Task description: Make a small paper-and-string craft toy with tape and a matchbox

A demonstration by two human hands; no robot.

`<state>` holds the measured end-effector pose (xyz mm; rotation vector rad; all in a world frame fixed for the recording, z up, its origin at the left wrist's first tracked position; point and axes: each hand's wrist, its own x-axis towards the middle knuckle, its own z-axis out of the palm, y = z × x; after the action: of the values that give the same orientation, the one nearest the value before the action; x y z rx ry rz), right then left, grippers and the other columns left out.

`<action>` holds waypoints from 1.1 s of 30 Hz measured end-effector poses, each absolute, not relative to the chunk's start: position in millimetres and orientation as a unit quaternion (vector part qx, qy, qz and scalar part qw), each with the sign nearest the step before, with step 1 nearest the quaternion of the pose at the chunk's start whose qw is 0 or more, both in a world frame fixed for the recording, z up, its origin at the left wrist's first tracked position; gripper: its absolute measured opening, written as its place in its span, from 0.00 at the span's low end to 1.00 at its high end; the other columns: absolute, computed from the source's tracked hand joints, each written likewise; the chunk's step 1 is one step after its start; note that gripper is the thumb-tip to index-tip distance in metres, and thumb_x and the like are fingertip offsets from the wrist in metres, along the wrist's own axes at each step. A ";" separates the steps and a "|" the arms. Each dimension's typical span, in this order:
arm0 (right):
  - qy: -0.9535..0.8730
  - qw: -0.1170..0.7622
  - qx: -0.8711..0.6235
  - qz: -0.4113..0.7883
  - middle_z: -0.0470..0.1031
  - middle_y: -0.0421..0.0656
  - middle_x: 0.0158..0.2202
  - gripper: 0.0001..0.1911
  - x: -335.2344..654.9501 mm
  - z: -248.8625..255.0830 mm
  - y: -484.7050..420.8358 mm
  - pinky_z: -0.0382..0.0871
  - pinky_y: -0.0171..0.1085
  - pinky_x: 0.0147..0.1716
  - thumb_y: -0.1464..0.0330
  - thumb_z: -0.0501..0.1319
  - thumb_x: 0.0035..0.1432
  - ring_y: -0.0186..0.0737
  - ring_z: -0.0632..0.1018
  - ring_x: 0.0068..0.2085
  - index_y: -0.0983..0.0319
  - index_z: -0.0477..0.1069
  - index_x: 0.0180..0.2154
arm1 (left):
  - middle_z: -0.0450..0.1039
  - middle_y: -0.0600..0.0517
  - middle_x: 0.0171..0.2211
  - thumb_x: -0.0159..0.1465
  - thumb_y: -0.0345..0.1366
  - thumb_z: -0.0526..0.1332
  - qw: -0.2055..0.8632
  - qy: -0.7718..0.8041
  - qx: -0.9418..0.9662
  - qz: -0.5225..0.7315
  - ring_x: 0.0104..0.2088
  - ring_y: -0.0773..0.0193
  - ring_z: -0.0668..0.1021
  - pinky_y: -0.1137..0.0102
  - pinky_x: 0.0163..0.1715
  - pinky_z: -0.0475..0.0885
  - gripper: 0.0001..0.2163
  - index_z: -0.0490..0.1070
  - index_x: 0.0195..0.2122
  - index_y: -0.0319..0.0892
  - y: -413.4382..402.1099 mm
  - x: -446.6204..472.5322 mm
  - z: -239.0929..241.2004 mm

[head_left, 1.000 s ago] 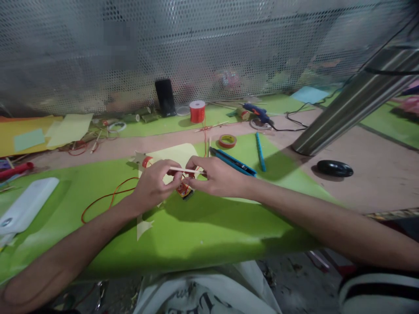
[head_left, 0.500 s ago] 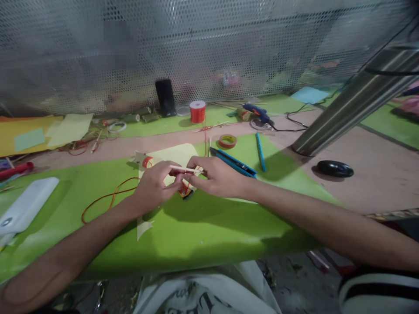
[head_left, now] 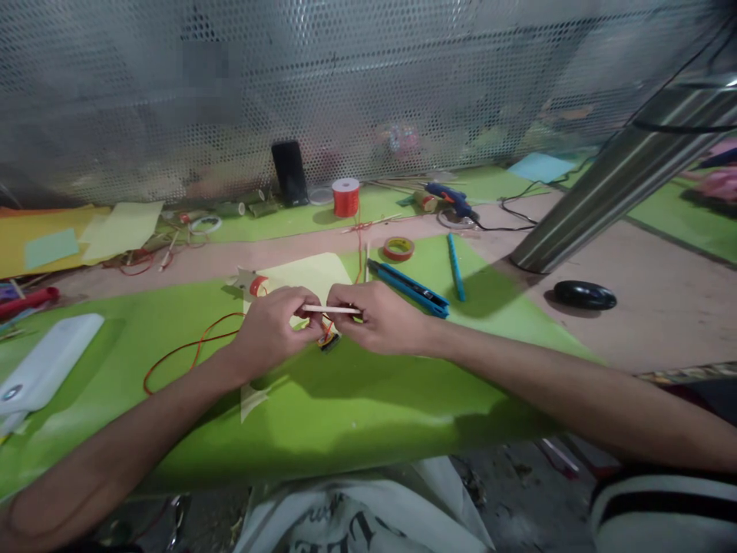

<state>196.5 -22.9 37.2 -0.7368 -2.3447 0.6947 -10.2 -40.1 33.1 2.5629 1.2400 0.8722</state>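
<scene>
A thin pale stick (head_left: 332, 309) runs level between my two hands. My left hand (head_left: 279, 322) pinches its left end, and my right hand (head_left: 383, 316) pinches the right end. Both hands are closed, with the fingertips close together. Just below them is a small red-and-yellow bundle with a dark end (head_left: 329, 340), partly hidden by my fingers. A pale yellow sheet (head_left: 311, 269) lies under and behind the hands. Near my left hand are a short piece wrapped in red (head_left: 259, 286) and a loop of red cord (head_left: 173, 349).
Right of my hands lie a blue utility knife (head_left: 408, 286), a roll of tape (head_left: 398, 248) and a blue pen-like stick (head_left: 457, 266). Farther back stand a red spool (head_left: 346, 198), a phone (head_left: 289, 173) and a glue gun (head_left: 452, 200). A metal post (head_left: 610, 184) rises beside a black mouse (head_left: 585, 295).
The stick has turned from slightly slanted to nearly level. My fingers have shifted along it, and my right hand has moved slightly down.
</scene>
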 end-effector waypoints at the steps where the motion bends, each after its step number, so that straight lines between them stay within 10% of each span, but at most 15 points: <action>1: -0.875 0.293 -0.276 0.270 0.65 0.36 0.22 0.04 196.6 37.8 -22.9 0.53 0.31 0.26 0.73 0.55 0.57 0.30 0.64 0.24 0.62 0.63 0.29 | 0.76 0.52 0.28 0.59 0.33 0.60 0.082 0.419 0.856 0.292 0.29 0.64 0.75 0.69 0.31 0.68 0.03 0.72 0.32 0.41 -40.0 -10.2 33.5; 14: -0.684 0.351 -0.239 0.593 0.74 0.41 0.31 0.20 191.8 37.0 -19.1 0.63 0.34 0.30 0.56 0.68 0.54 0.32 0.71 0.30 0.62 0.64 0.27 | 0.73 0.55 0.27 0.60 0.32 0.61 0.234 0.415 0.821 0.314 0.26 0.68 0.72 0.72 0.28 0.67 0.02 0.68 0.31 0.41 -46.4 -6.6 40.8; 26: -0.641 0.355 -0.227 0.641 0.54 0.27 0.14 0.21 194.2 41.3 -23.6 0.43 0.31 0.17 0.53 0.67 0.57 0.26 0.53 0.16 0.61 0.64 0.29 | 0.71 0.54 0.29 0.58 0.36 0.62 0.383 0.414 0.744 0.359 0.31 0.65 0.73 0.68 0.35 0.69 0.05 0.66 0.31 0.43 -43.1 -4.9 35.5; 33: -0.659 0.331 -0.166 0.655 0.61 0.32 0.20 0.22 191.6 40.8 -29.3 0.47 0.31 0.20 0.52 0.65 0.59 0.25 0.56 0.20 0.62 0.64 0.29 | 0.68 0.56 0.27 0.55 0.31 0.61 0.504 0.362 0.716 0.319 0.28 0.69 0.69 0.73 0.28 0.66 0.06 0.62 0.28 0.43 -45.4 -6.1 31.1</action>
<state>191.6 -29.3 40.8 -0.4339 -1.7223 1.7121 -6.1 -45.4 31.1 1.7293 0.8742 0.7713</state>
